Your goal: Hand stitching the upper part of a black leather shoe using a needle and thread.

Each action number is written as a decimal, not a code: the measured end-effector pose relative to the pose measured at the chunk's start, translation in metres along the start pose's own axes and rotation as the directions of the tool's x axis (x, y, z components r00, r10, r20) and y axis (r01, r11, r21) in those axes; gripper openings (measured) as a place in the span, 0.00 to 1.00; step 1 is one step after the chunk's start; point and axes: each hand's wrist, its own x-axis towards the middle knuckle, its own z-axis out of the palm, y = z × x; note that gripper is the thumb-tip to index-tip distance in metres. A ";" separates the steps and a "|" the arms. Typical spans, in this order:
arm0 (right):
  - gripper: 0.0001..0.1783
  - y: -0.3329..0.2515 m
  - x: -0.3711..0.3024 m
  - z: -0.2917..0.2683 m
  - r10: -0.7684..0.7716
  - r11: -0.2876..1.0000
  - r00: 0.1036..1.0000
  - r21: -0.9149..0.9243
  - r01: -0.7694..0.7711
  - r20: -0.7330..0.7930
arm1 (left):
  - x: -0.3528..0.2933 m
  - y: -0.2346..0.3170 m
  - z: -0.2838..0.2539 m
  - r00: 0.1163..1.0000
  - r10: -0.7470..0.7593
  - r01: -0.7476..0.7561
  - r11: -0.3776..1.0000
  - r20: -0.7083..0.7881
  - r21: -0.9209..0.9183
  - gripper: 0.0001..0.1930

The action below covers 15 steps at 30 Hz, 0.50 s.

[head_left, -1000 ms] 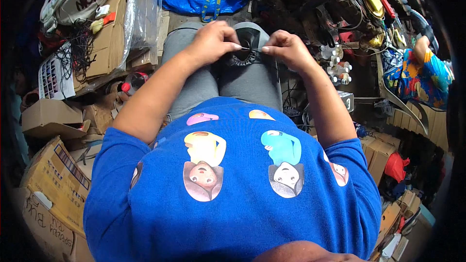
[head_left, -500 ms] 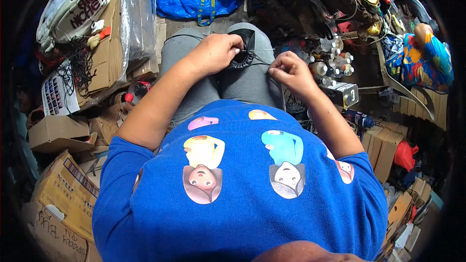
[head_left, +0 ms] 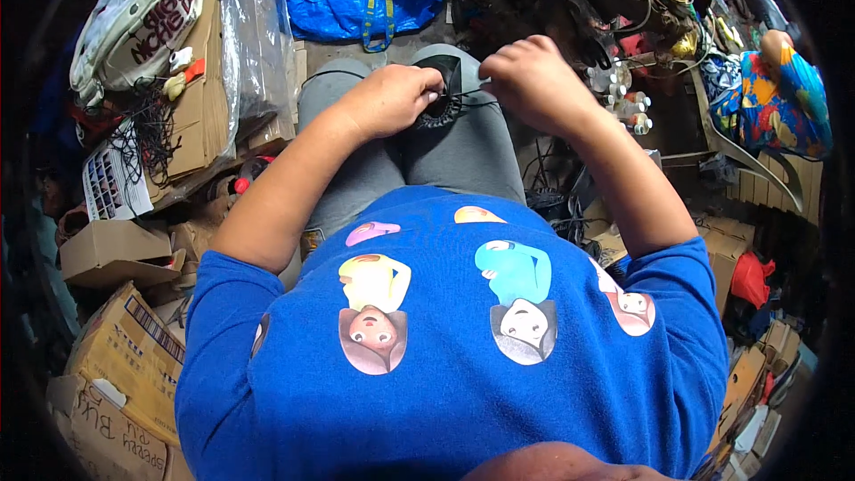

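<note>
A dark, black piece with a rounded opening and a stitched-looking, ribbed lower edge lies over my thighs in grey trousers. My left hand is closed on its left side, thumb and fingers pinching the rim. Thin black cord runs from the piece toward my right hand, which is raised over the right knee with its fingers drawn together on the cord. Its fingertips are partly hidden, and whether they also hold a needle cannot be made out.
Ahead lies a blue bag with yellow-striped handles. Flattened cardboard and plastic sheeting stand at the left, above an open carton. Small bottles cluster at the right. Another person's colourful-clothed knee is at far right.
My right hand has moved up and forward and turned over, its back now showing. The thin light needle seen before between the hands no longer shows. My left hand stays on the black piece.
</note>
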 end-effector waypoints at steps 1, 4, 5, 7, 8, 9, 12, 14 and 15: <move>0.06 -0.008 0.003 0.004 -0.049 0.994 0.997 -0.091 0.053 0.054 | 0.001 -0.003 0.001 1.000 0.018 -0.018 1.000 0.021 0.004 0.06; 0.06 -0.012 0.010 0.012 -0.082 0.991 0.985 -0.091 0.097 0.149 | 0.002 -0.004 0.001 0.999 0.047 -0.047 0.999 0.023 0.021 0.07; 0.07 -0.007 0.009 0.013 -0.094 0.992 0.994 -0.084 0.099 0.053 | 0.001 -0.006 0.003 0.999 0.041 -0.041 0.999 0.018 0.020 0.07; 0.08 0.000 0.007 0.010 -0.104 0.994 0.985 -0.044 0.099 -0.134 | -0.002 -0.008 0.006 0.997 0.070 -0.070 0.998 -0.022 0.002 0.07; 0.08 0.004 0.005 0.009 -0.107 0.994 0.985 -0.043 0.102 -0.132 | -0.003 -0.008 0.006 0.997 0.067 -0.067 0.998 -0.024 0.000 0.07; 0.07 0.011 0.001 0.007 -0.034 0.996 0.994 0.073 0.042 -0.104 | -0.002 -0.007 0.006 0.997 0.073 -0.073 0.997 -0.023 -0.003 0.07; 0.09 0.020 -0.006 -0.002 0.284 0.783 0.944 0.529 -0.328 0.166 | -0.003 -0.006 0.005 0.998 0.056 -0.056 0.998 -0.028 -0.026 0.08; 0.09 0.022 -0.012 -0.008 0.412 0.598 0.896 0.693 -0.403 0.165 | -0.003 -0.001 0.003 0.999 0.039 -0.040 0.998 -0.030 -0.047 0.09; 0.09 0.026 -0.017 -0.005 0.416 0.597 0.894 0.693 -0.405 0.164 | 0.000 0.006 0.001 1.000 -0.004 0.004 1.000 -0.016 -0.023 0.11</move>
